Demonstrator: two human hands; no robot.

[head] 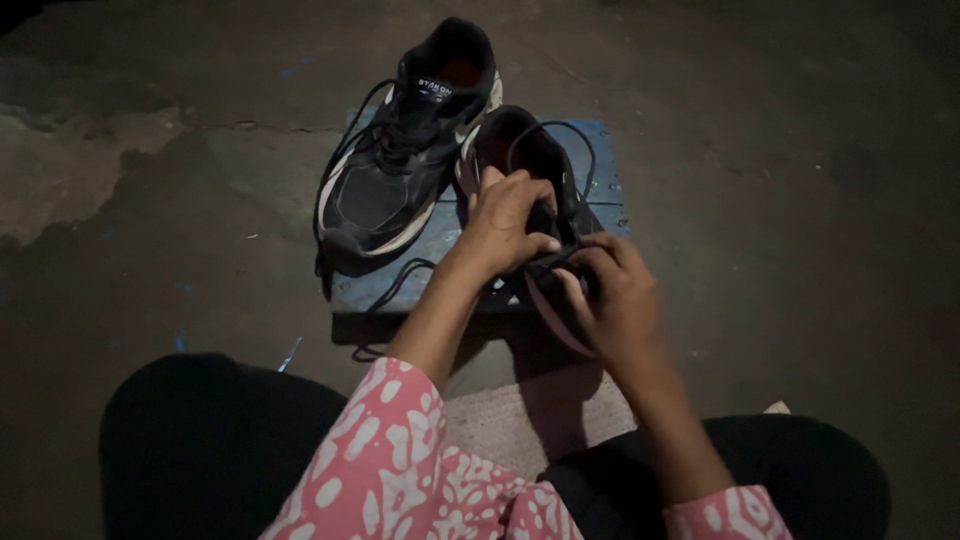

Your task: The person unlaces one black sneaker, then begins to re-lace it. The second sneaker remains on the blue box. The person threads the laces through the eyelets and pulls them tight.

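Note:
Two black sneakers with pale soles rest on a low blue board (420, 262). The left sneaker (400, 165) lies alone, its laces loose. My left hand (503, 222) grips the upper of the right sneaker (530, 150) near its tongue. My right hand (615, 300) pinches a black shoelace (590, 170) at the front of that same shoe. The lace loops up over the shoe's opening. Both hands cover much of the shoe's front.
The blue board sits on a dark, cracked concrete floor (150, 200). My knees in black trousers (210, 440) frame the lower view, with pink patterned sleeves (400, 470). A pale mat (520, 420) lies between my legs.

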